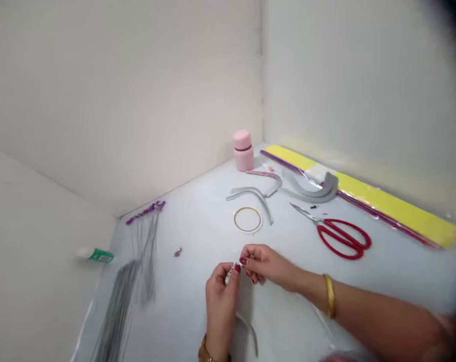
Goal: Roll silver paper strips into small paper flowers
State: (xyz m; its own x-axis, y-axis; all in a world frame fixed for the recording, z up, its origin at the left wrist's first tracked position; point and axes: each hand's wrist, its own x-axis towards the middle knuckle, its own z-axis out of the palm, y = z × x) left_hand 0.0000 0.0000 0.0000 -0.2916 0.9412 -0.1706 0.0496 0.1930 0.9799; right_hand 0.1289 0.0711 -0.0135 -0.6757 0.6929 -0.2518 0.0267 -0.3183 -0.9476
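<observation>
Scissors: metal blades, glossy red plastic-looking handles. Bottle, far corner of counter: smooth, matt pink. Stems, left edge: dull grey, wire-like. Yellow sheet, right edge: paper-like, glossy plastic-covered.

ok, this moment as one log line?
left hand: pinching speckled strip | right hand: at strip's end, grip unclear | nearby: red-handled scissors, pink bottle

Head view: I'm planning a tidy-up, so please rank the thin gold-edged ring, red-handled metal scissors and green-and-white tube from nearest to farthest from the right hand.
From the right hand:
1. Thin gold-edged ring: just beyond, slightly left.
2. Red-handled metal scissors: beyond, to the right.
3. Green-and-white tube: far to the left.
</observation>
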